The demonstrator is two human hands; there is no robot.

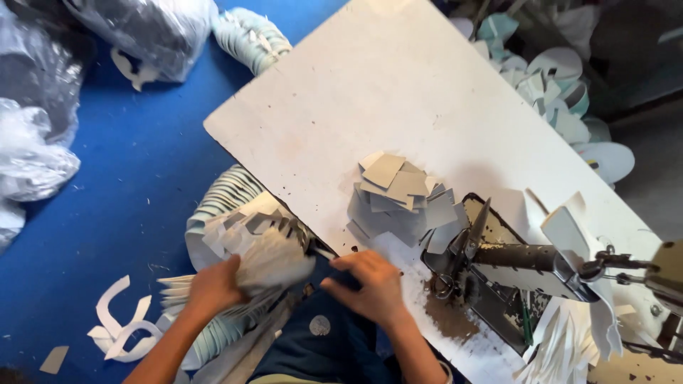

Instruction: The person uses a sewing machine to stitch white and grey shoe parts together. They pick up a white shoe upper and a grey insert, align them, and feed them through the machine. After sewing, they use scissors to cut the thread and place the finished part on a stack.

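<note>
- The fingers of the left hand (213,286) are clamped on a thick stack of pale cut sheet pieces (265,250), held off the near-left edge of the table and fanned at its top.
- The right hand (368,286) is laid palm-down at the table's near edge, fingers together and slightly curled, with the fingertips pointed toward the stack; whether anything is pinched beneath them cannot be told.
- Just beyond the right hand, a loose pile of grey-white trimmed pieces (400,199) is heaped on the white worktable (370,92), whose surface is scuffed and speckled with dark grime near the machine.
- To the right of the pile, a dark metal sewing-type machine (498,263) is mounted, with its plate set into the table and brown dust gathered in front of it.
- Under the stack, a curved row of pale sole-shaped cutouts (213,206) is packed on edge.
- A blue floor (135,178) is seen at the left, littered with white offcuts (121,323) and clear plastic bags (43,142).
- More pale sole shapes (562,92) are piled past the table's far right edge.
</note>
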